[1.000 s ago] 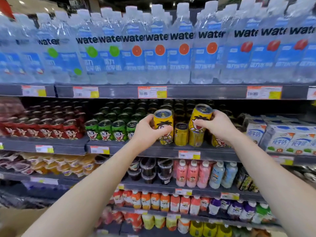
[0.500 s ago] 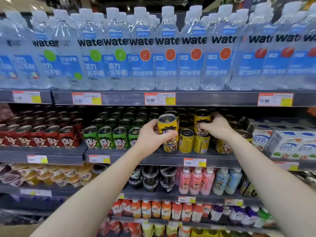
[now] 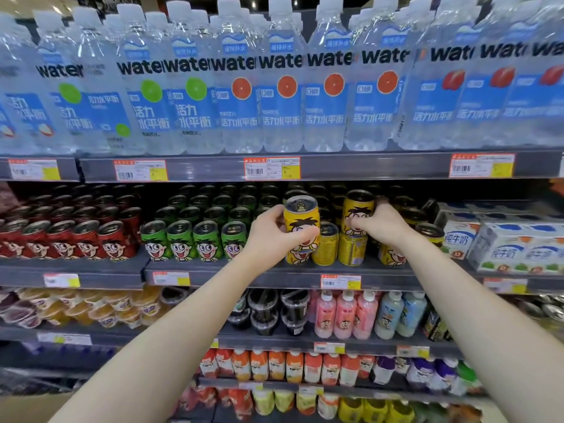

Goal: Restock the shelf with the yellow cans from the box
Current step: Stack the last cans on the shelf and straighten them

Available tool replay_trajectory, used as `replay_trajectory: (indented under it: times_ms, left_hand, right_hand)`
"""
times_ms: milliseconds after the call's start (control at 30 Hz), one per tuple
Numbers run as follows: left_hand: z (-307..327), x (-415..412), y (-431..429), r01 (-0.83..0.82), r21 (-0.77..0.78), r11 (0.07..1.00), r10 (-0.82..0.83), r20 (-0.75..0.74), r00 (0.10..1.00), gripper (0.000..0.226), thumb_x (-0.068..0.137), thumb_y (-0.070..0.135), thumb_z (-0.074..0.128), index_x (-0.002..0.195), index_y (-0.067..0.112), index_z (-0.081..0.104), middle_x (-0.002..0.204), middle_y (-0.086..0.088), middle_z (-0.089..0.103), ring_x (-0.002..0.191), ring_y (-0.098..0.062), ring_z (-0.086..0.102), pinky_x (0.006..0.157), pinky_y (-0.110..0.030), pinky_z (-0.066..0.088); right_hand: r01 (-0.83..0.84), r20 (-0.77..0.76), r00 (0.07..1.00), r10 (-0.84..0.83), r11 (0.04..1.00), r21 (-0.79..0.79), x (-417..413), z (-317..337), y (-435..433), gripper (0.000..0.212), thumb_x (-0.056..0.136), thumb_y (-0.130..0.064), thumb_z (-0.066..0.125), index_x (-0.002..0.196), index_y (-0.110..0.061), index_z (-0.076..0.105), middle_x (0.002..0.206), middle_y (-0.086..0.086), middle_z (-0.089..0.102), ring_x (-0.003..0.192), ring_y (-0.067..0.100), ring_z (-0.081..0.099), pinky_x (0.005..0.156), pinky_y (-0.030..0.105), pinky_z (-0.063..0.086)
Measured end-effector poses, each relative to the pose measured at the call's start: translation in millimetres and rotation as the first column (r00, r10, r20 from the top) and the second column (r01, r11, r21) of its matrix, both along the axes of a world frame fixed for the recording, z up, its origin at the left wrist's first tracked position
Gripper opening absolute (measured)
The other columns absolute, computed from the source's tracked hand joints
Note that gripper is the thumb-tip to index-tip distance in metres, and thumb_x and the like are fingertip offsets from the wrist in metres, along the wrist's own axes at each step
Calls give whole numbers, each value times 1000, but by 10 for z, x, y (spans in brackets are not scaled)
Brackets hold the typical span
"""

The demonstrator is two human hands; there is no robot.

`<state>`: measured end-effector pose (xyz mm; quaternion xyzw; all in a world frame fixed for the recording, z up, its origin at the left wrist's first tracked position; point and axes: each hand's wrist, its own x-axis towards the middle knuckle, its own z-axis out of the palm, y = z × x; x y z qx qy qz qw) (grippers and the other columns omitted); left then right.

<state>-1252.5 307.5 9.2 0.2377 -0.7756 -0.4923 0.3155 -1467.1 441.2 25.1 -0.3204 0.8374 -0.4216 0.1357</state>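
My left hand [image 3: 276,235] grips a yellow can [image 3: 300,221] with a cartoon face, upright at the front of the second shelf [image 3: 274,274], its base at the shelf board. My right hand [image 3: 380,225] holds a second yellow can [image 3: 357,209] that sits stacked on top of another yellow can [image 3: 351,250] on the shelf. A small yellow can [image 3: 326,244] stands between the two. More yellow cans [image 3: 392,254] stand to the right, partly hidden by my right wrist. The box is out of view.
Green cans [image 3: 195,239] and red cans [image 3: 76,239] fill the same shelf to the left, milk cartons [image 3: 515,245] to the right. Water bottles [image 3: 283,87] line the shelf above, close over the cans. Lower shelves hold small bottles and cups.
Both hands have carried their yellow cans deeper and lower onto the shelf. The right can has gone from tilted in the air to upright on a stacked can; the camera has moved closer.
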Motion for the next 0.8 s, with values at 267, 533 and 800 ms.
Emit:
replay_trajectory:
  times_ms: [267,533,800]
  left_hand:
    - [65,-144,183,-12,-42,999,13,25,1000,34,73,40,90,103,33,73,91,16,78,87,-2,73,83,-27,60]
    - [106,-282,273,-49,-68,996,52,41,998,32,69,44,89,95,35,73,84,18,75,79,1,68,72,-22,54]
    - [167,-279,224,-41,-93,995,44,31,999,38,66,49,90,98,38,73,92,18,76,89,-2,70,83,-31,60]
  right_hand:
    - [-147,-317,945,82,971,-186,384,387,23,56,83,-62,63,125,-26,64,121,-5,66,116,23,57,103,48,47]
    - [-330,-307,901,307,944,-22,558,511,65,73,69,-57,83,130,-23,63,116,-11,65,101,5,60,80,19,47]
    - [-348,-227,914,337,937,-12,589,588,-63,46,65,-48,85,105,-26,75,93,-9,75,88,9,69,78,34,61]
